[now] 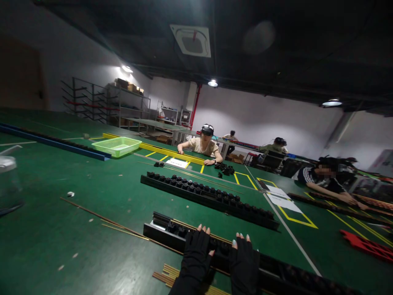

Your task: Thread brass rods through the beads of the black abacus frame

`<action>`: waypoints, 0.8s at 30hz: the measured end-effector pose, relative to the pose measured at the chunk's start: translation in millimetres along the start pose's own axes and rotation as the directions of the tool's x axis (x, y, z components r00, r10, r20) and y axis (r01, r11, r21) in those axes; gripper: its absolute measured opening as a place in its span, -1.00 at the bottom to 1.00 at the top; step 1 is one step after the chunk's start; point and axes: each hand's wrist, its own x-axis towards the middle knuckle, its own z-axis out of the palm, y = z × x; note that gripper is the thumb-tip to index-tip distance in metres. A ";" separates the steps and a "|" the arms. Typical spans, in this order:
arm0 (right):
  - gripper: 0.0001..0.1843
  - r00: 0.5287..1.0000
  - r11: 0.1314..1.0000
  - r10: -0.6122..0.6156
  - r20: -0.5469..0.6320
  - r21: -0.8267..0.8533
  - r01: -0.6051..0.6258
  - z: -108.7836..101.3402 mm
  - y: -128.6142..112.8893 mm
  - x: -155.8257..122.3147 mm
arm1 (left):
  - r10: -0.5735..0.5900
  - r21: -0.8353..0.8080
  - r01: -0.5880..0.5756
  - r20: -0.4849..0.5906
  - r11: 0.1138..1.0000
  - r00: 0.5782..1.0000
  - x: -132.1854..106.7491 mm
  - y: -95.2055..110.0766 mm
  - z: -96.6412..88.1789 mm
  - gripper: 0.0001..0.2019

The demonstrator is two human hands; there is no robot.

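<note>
Both my hands wear black fingerless gloves and rest on a long black rail [159, 230] lying across the green table [61, 229] in front of me. My left hand [196, 250] lies flat with fingers stretched over the rail's black clips. My right hand [244, 258] lies beside it, fingers also stretched forward on the rail. Thin brass rods [123, 229] run along the rail, and a bundle of rods [166, 275] sits under my left wrist. A second black rail [208, 198] studded with black knobs lies farther away.
A green plastic basket [116, 146] and a blue bar [52, 142] are at the far left. A clear container [9, 180] stands at the left edge. Other people work across the table and at the right. Red parts [368, 246] lie at the right.
</note>
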 end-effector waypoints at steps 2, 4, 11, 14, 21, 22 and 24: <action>-0.52 1.000 1.000 0.017 -0.005 0.003 -0.017 -0.9 3.8 -1.9 | 0.014 -0.005 -0.014 0.011 1.000 1.000 0.0 -1.0 -4.7 -0.43; -0.55 1.000 1.000 0.028 -0.007 0.008 -0.028 -3.1 3.6 -4.3 | -0.002 -0.002 0.002 0.018 1.000 1.000 -0.1 -0.2 -8.3 -0.42; -0.58 0.997 0.997 0.076 -0.007 0.024 -0.076 -23.8 -5.2 -7.8 | -0.014 -0.036 0.015 0.026 0.999 1.000 0.1 6.1 -16.9 -0.43; -0.59 0.994 0.994 0.107 0.002 0.031 -0.107 -29.5 -6.0 -6.5 | -0.025 -0.054 0.026 0.015 0.998 1.000 1.0 9.7 -21.9 -0.44; -0.60 0.985 0.984 0.171 0.035 0.047 -0.173 -33.3 -7.5 -4.9 | -0.050 -0.125 0.053 0.024 0.991 0.998 2.9 6.5 -16.6 -0.46; -0.60 0.983 0.982 0.178 0.037 0.052 -0.180 -33.7 -8.1 -4.8 | -0.051 -0.131 0.054 0.023 0.990 0.998 2.9 4.9 -14.7 -0.47; -0.61 0.981 0.980 0.188 0.039 0.064 -0.190 -34.6 -9.6 -4.3 | -0.047 -0.137 0.048 0.016 0.989 0.999 2.6 2.1 -12.0 -0.48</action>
